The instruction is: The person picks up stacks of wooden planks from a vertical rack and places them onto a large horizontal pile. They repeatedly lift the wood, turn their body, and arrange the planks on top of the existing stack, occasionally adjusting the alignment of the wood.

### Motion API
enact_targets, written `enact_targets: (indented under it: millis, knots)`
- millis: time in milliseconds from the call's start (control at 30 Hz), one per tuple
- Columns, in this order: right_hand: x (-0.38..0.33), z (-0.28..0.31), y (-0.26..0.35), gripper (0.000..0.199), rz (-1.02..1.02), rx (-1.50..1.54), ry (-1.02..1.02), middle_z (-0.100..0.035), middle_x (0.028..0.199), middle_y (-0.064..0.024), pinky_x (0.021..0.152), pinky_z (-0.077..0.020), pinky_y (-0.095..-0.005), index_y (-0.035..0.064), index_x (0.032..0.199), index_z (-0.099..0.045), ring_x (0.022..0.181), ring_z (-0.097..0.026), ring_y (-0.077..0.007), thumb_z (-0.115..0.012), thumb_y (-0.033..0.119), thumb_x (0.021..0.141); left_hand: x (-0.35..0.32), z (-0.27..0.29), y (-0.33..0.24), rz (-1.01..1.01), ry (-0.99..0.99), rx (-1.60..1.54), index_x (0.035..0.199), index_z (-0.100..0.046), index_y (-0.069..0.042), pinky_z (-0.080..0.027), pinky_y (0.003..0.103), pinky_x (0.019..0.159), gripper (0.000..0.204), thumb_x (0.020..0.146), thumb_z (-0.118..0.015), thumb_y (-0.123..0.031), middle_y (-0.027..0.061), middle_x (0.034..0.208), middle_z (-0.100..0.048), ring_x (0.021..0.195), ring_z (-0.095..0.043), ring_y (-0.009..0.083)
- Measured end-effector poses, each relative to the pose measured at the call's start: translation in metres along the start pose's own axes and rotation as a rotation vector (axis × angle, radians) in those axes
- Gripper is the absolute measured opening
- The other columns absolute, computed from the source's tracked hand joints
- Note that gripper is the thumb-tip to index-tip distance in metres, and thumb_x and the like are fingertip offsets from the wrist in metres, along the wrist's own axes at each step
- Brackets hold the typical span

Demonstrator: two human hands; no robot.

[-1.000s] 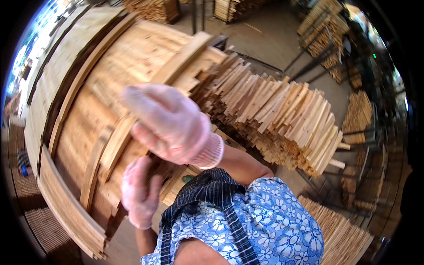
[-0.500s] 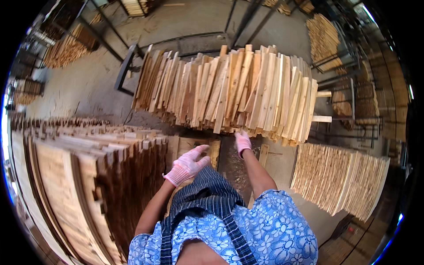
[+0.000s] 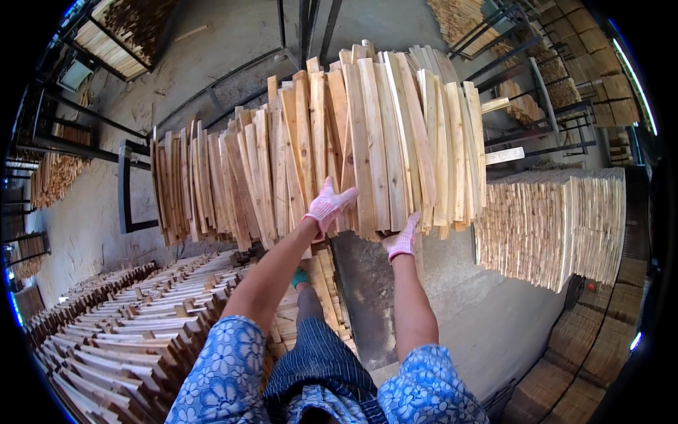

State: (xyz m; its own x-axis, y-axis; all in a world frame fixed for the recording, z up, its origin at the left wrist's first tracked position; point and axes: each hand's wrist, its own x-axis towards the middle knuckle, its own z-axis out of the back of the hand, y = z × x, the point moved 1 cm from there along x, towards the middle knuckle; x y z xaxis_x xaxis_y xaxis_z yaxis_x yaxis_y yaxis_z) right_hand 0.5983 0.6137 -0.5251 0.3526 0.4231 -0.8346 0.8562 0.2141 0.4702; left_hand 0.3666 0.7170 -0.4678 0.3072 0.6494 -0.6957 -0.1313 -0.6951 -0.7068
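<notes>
Both hands wear pale pink gloves and are at the lower ends of a wide row of wooden slats [image 3: 378, 141]. My left hand [image 3: 330, 206] lies against the slats' faces near the middle, thumb and fingers spread apart. To its right, my right hand [image 3: 402, 239] grips the lower ends of several slats, thumb up along their front, its other fingers partly hidden beneath. The slats stand side by side, slightly tilted, with uneven tops.
A dark metal frame [image 3: 126, 187] rises at the row's left end. Stacked slats [image 3: 141, 332] fill the lower left, and another tall stack [image 3: 526, 226] stands at right. Boards [image 3: 325, 283] lie by my legs. More racks of wood stand farther back.
My left hand has moved forward and right onto the slats. My right hand has gone to their lower ends. The view has shifted, and I am closer to the row.
</notes>
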Motion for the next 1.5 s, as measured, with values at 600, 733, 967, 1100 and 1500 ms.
enact_targets:
  millis: [600,733,967,1100,1500]
  knots:
    - [-0.078,-0.009,-0.039,0.066,0.321,-0.765,0.572,-0.064,0.124,-0.0078,0.096,-0.0550,-0.0332,0.0062,0.148,-0.046,0.110,-0.064,-0.0198,-0.054,0.054,0.103,0.035,0.068,0.018,0.025,0.207,-0.229,0.158,-0.024,0.002,-0.038,0.043,0.118,0.112,0.086,-0.067,-0.072,0.0183,0.156,-0.042,0.139,-0.047,0.0282]
    - [-0.065,-0.098,0.000,0.074,0.383,-0.692,0.406,-0.055,0.142,-0.0197,0.110,-0.0432,-0.0454,0.0058,0.145,-0.050,0.131,-0.054,-0.0306,-0.055,0.063,0.098,0.051,0.046,0.028,0.018,0.584,-0.659,0.160,-0.030,-0.012,-0.038,0.045,0.117,0.105,0.084,-0.065,-0.076,0.0142,0.156,-0.046,0.137,-0.050,0.0288]
    - [-0.068,-0.139,-0.018,0.098,0.567,-1.135,0.024,-0.043,0.149,-0.0322,0.117,-0.0299,-0.0480,0.0009,0.151,-0.043,0.137,-0.044,-0.0425,-0.062,0.073,0.087,0.052,0.011,0.026,0.131,0.125,-0.498,0.149,-0.051,-0.011,-0.052,0.048,0.102,0.098,0.084,-0.055,-0.085,0.0160,0.139,-0.061,0.123,-0.061,0.0289]
    - [-0.057,-0.113,-0.022,0.096,0.592,-1.285,0.195,-0.037,0.156,-0.0310,0.120,-0.0289,-0.0464,-0.0001,0.153,-0.042,0.145,-0.035,-0.0462,-0.056,0.072,0.092,0.027,0.028,0.021,0.061,0.008,-0.142,0.156,-0.031,-0.009,-0.050,0.044,0.105,0.090,0.094,-0.052,-0.071,0.0260,0.152,-0.044,0.135,-0.053,0.0368]
    - [-0.212,-0.087,-0.014,0.071,-0.144,-0.611,0.356,-0.049,0.153,-0.0127,0.123,-0.0303,-0.0423,0.0010,0.155,-0.039,0.148,-0.038,-0.0241,-0.057,0.045,0.102,-0.122,0.037,0.035,0.051,0.315,-0.147,0.163,0.000,0.001,-0.036,0.038,0.117,0.129,0.082,-0.067,-0.074,0.0256,0.161,-0.030,0.146,-0.035,0.0285]
